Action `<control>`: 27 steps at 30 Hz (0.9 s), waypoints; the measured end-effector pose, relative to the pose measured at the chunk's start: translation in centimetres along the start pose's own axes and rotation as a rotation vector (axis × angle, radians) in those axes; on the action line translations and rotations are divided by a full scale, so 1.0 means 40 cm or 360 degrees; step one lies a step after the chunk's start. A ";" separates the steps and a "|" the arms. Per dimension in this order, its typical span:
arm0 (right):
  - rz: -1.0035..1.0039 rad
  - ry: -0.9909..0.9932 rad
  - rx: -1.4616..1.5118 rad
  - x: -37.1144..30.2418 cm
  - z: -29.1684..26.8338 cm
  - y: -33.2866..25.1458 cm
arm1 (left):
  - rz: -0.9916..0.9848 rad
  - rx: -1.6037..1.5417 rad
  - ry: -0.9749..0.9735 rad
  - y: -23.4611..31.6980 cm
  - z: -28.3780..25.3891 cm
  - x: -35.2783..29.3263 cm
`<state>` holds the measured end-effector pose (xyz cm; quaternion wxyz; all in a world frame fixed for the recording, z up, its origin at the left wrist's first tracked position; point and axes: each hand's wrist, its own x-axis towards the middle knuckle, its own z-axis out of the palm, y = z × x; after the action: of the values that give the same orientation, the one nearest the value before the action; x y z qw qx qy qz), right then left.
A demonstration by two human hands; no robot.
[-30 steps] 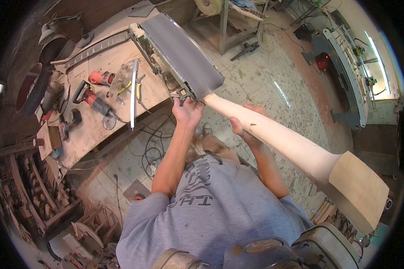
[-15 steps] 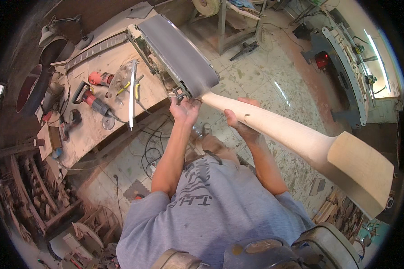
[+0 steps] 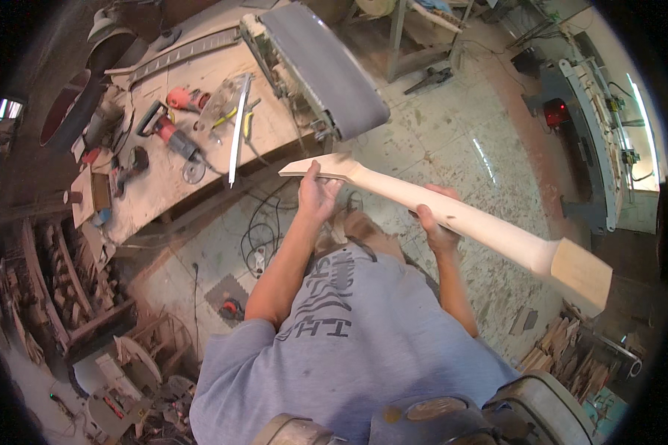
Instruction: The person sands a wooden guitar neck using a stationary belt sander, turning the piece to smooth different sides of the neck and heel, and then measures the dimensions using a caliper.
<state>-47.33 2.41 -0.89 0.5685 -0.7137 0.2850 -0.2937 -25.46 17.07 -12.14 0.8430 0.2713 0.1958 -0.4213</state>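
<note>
Both my hands hold a long pale wooden piece [image 3: 490, 228], shaped like an instrument neck, level in front of my body. Its left end is thin and angled, the middle is a rounded shaft, and a square-edged block forms the right end. My left hand [image 3: 318, 191] grips the thin end, thumb on top. Further along, my right hand [image 3: 439, 226] wraps the shaft from beneath, with its thumb on the near side. Just beyond the thin end stands a belt sander [image 3: 326, 70] with a wide grey belt; the wood is apart from it.
On the wooden workbench [image 3: 167, 200] at left lie a red angle grinder [image 3: 172, 137], an orange power tool [image 3: 188, 99] and a white straight strip [image 3: 240, 130]. Cables [image 3: 260, 233] coil on the floor. Wood offcuts [image 3: 560, 345] are piled at lower right, a grey machine [image 3: 590, 141] at far right.
The wooden piece has come away from the sander belt toward my body, its thin end now showing. Both hands moved with it, and the view has shifted.
</note>
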 end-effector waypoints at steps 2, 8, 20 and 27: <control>0.0106 -0.0028 0.0130 -0.047 -0.022 -0.009 | -0.0036 0.0022 -0.0030 -0.009 -0.037 -0.033; 0.0090 0.0085 0.0074 -0.113 -0.066 -0.026 | -0.0051 0.0114 -0.0223 -0.019 0.036 -0.070; -0.0335 0.0266 -0.0657 -0.020 0.027 -0.157 | -0.0158 -0.0448 -0.0428 0.011 0.156 0.035; -0.0555 0.0263 -0.0893 0.055 0.070 -0.142 | -0.0035 -0.0413 -0.0181 0.025 0.168 0.089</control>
<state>-43.38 3.67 4.36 0.2662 -0.8541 0.2735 -0.3533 -21.93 11.23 -8.63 0.8760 0.1335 0.2034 -0.4164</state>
